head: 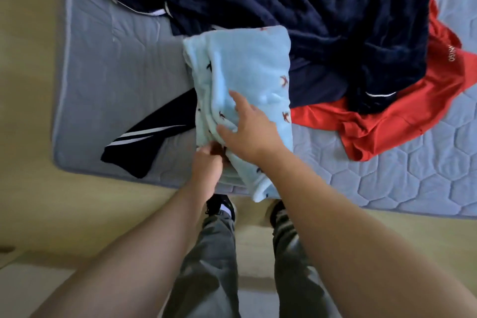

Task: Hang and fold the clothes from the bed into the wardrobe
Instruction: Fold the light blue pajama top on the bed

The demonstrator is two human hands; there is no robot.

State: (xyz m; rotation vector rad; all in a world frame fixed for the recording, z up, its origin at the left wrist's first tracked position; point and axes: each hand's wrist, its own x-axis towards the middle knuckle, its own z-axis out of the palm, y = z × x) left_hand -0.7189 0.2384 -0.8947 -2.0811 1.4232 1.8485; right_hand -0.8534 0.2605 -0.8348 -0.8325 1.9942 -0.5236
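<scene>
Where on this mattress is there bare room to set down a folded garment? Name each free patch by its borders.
Free: the left strip of the mattress between its edge, the navy pile and the striped garment; the near right corner below the red garment. Crowded: the middle, where the left hand and right hand handle the light blue garment.

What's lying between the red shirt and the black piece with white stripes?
A folded light blue fleece garment, seen in the head view, resting on the grey quilted mattress.
</scene>
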